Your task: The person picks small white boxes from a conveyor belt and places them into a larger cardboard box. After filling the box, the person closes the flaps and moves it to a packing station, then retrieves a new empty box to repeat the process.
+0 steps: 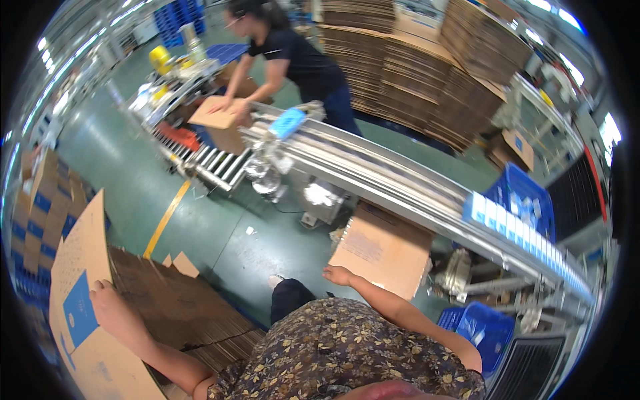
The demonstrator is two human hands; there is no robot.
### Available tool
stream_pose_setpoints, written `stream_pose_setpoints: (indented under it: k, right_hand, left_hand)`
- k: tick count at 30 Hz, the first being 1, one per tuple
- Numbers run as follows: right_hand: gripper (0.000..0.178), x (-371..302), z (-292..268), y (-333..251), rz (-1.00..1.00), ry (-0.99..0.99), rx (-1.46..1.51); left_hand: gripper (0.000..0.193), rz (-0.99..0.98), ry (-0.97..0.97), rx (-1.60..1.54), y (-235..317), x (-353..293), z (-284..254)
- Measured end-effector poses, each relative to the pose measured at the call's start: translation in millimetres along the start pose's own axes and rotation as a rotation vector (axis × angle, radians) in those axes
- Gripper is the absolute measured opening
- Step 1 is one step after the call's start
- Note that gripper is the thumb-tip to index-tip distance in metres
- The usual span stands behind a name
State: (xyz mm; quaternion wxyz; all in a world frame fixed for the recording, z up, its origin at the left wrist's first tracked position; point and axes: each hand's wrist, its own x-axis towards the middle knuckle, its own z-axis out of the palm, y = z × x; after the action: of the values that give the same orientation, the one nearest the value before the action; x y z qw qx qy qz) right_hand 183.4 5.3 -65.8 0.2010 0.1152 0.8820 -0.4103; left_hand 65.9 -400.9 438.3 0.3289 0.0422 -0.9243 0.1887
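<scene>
At the left, a large flattened carton point(83, 250) of brown cardboard with a blue printed patch leans up beside a stack of folded cartons point(180, 307). My left hand point(115, 310) is closed on the edge of this flattened carton, its fingers bent over the board. My right hand point(339, 275) hangs in front of my body with its fingers curled in and nothing visible in them. Just to the right of that hand is a brown cardboard panel point(387, 247), partly under the conveyor.
A long metal conveyor point(373, 167) crosses ahead, carrying a row of small blue-and-white boxes point(520, 230). Blue crates point(490, 333) stand at the right. Across the conveyor, a co-worker point(300, 63) handles a carton point(223, 120) by a roller table point(217, 163). Tall cardboard stacks point(407, 80) stand behind.
</scene>
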Motion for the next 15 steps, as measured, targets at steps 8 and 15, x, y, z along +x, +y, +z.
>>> stream_pose_setpoints:
  k: [8, 15]
  right_hand:
    - [0.033, -196, 70, 135, 0.345, 0.234, 0.744]
    - [0.034, -308, 57, 132, 0.337, 0.570, 1.007]
  left_hand:
    - [0.024, 0.507, -0.144, -0.543, 97, -75, -117]
    - [0.030, 1.221, -0.359, -0.835, 234, -113, -137]
